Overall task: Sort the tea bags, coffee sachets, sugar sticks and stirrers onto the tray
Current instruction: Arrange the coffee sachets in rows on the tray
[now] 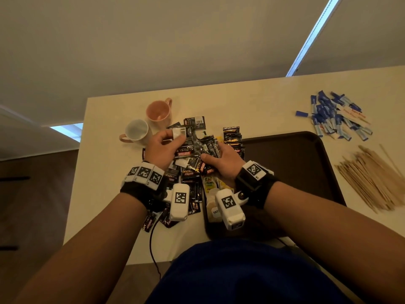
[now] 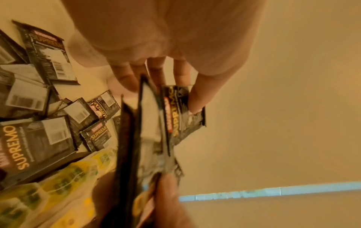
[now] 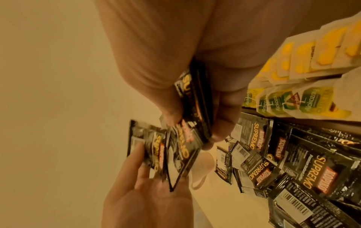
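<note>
Wrist cameras hide part of the tea bags [image 1: 210, 183] on the dark tray [image 1: 295, 167]. Right hand [image 1: 223, 163] clasps a stack of coffee sachets [image 1: 208, 148]; left hand [image 1: 162, 148] pinches one sachet [image 1: 179, 133]. On the cream worktop [image 1: 252, 102], sugar sticks [image 1: 335, 115] lie at 2 o'clock.

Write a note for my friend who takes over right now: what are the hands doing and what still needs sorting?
Left hand: pinches one black coffee sachet, raised above the pile.
Right hand: grip round a small stack of coffee sachets.
Coffee sachet pile: loose on the table, left of the tray; a few sachets lie stacked at the tray's far left corner.
Tea bags: at the tray's near left edge.
Sugar sticks and stirrers: on the table right of the tray, untouched.
Two mugs stand beyond the pile.
Left to do: most coffee, all sugar, all stirrers.
</note>
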